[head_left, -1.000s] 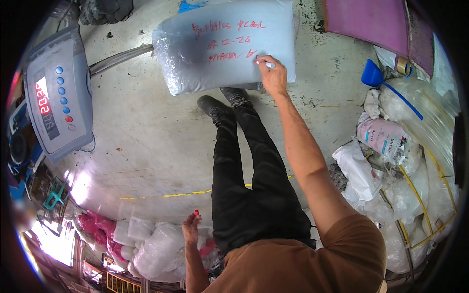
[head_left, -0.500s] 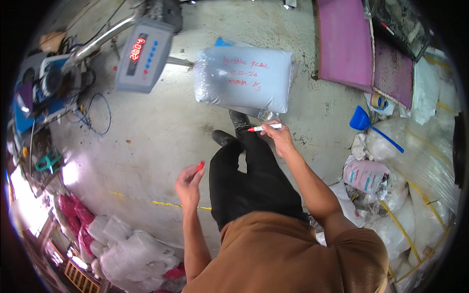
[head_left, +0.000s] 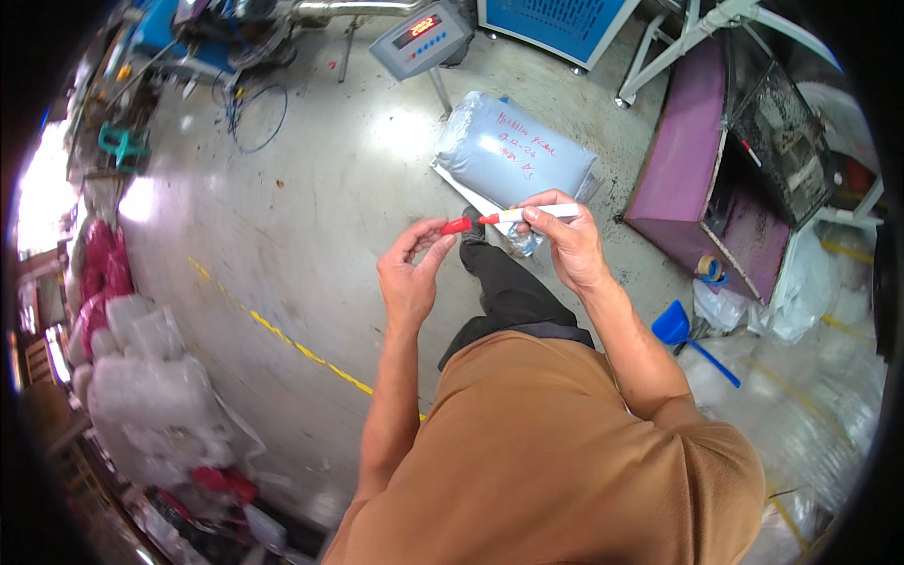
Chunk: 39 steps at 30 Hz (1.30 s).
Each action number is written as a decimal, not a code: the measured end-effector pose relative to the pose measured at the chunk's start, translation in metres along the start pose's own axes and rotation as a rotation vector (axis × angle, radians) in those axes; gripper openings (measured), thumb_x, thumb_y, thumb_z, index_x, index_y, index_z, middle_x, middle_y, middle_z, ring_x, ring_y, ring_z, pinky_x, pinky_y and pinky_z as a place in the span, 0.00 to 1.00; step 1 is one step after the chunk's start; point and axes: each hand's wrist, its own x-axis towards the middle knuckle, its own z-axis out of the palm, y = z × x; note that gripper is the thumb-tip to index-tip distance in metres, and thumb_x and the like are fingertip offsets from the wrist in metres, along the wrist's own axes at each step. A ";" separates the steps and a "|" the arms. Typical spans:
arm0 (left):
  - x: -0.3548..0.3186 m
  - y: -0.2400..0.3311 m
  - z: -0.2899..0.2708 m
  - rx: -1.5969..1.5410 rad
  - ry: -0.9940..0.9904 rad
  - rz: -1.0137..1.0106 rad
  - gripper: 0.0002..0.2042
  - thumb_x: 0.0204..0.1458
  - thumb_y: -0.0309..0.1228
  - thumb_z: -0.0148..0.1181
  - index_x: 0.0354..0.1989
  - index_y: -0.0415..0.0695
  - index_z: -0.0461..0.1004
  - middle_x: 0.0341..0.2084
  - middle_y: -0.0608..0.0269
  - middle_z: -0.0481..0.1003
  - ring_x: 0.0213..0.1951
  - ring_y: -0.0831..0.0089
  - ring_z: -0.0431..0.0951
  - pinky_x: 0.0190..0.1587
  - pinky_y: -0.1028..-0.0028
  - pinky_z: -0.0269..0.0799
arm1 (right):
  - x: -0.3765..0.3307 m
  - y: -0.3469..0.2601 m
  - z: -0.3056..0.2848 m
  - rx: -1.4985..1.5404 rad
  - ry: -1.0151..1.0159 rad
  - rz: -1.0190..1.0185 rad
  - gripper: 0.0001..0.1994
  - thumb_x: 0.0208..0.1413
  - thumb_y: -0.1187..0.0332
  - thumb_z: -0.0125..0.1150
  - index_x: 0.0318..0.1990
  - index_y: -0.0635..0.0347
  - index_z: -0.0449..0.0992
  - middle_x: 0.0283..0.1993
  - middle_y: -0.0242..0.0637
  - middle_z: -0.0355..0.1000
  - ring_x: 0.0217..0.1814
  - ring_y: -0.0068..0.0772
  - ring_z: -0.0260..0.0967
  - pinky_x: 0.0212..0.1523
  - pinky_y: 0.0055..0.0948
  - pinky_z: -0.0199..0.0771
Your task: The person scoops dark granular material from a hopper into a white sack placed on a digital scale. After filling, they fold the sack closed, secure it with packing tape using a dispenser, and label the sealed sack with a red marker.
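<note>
White marker (head_left: 539, 214) with red tip: held level at chest height above the concrete floor (head_left: 311, 217), tip pointing toward the person's left. Right hand (head_left: 568, 247): fingers curled around the marker barrel, thumb on top, closed firmly on it. Red cap (head_left: 456, 225): just beside the marker tip, a small gap showing between the two; pinched between thumb and fingertips of the left hand (head_left: 411, 276), remaining fingers loosely bent. Both hands raised close together in front of the body, over dark trousers (head_left: 508, 292) and one dark shoe (head_left: 473, 231).

Beyond the hands: large sealed plastic bag (head_left: 513, 155) of pale grey contents, lying flat on the floor just ahead of the shoe, red handwriting across its upper face. Behind the bag: weighing scale display (head_left: 421, 36) on a slanted post, red digits lit. Right of the bag: purple board (head_left: 692, 155) resting beside a dark mesh crate (head_left: 777, 141). Near the board's lower end: roll of tape (head_left: 711, 268). Closer in, at the right: blue scoop (head_left: 683, 331) lying among clear plastic sheeting. Yellow line (head_left: 301, 348) painted diagonally across the floor at the left. Far left edge: stacked white and pink filled bags (head_left: 132, 367). Upper left: coiled cable (head_left: 259, 118) on the floor.
</note>
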 end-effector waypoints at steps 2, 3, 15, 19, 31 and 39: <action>-0.044 0.009 0.002 -0.007 0.053 0.019 0.11 0.55 0.23 0.70 0.46 0.36 0.82 0.36 0.64 0.82 0.39 0.78 0.79 0.49 0.75 0.75 | -0.030 -0.012 0.002 -0.053 -0.060 -0.003 0.10 0.62 0.67 0.68 0.45 0.64 0.80 0.37 0.34 0.80 0.40 0.21 0.74 0.46 0.23 0.69; -0.058 0.016 0.005 0.004 0.070 0.024 0.11 0.55 0.23 0.70 0.46 0.36 0.82 0.36 0.63 0.82 0.40 0.78 0.79 0.48 0.75 0.75 | -0.042 -0.019 0.004 -0.071 -0.082 -0.018 0.10 0.62 0.67 0.68 0.45 0.64 0.80 0.36 0.34 0.80 0.40 0.21 0.74 0.45 0.22 0.69; -0.148 0.045 0.098 0.203 0.053 0.217 0.11 0.54 0.24 0.71 0.46 0.38 0.83 0.38 0.61 0.84 0.43 0.74 0.82 0.50 0.72 0.76 | -0.134 -0.067 -0.078 -0.118 -0.113 -0.139 0.11 0.61 0.67 0.69 0.44 0.65 0.81 0.36 0.31 0.79 0.39 0.18 0.73 0.42 0.20 0.71; -0.133 0.058 0.177 0.224 -0.035 0.224 0.11 0.54 0.24 0.71 0.46 0.37 0.83 0.38 0.61 0.84 0.43 0.73 0.82 0.50 0.72 0.76 | -0.130 -0.092 -0.148 -0.154 -0.112 -0.166 0.10 0.62 0.67 0.69 0.44 0.65 0.81 0.37 0.32 0.80 0.40 0.19 0.74 0.43 0.22 0.72; -0.055 0.052 0.468 0.406 -0.319 0.241 0.33 0.46 0.30 0.78 0.63 0.41 0.73 0.51 0.48 0.80 0.52 0.58 0.80 0.57 0.62 0.74 | -0.067 -0.144 -0.462 0.190 0.103 0.004 0.09 0.66 0.67 0.63 0.48 0.62 0.78 0.39 0.40 0.82 0.41 0.28 0.79 0.43 0.27 0.76; -0.123 -0.130 0.332 0.656 -0.107 -0.489 0.35 0.56 0.41 0.69 0.67 0.34 0.67 0.63 0.42 0.72 0.59 0.52 0.77 0.61 0.62 0.73 | 0.032 -0.147 -0.807 0.461 0.847 -0.019 0.07 0.67 0.66 0.62 0.41 0.60 0.75 0.28 0.36 0.77 0.25 0.26 0.75 0.19 0.25 0.68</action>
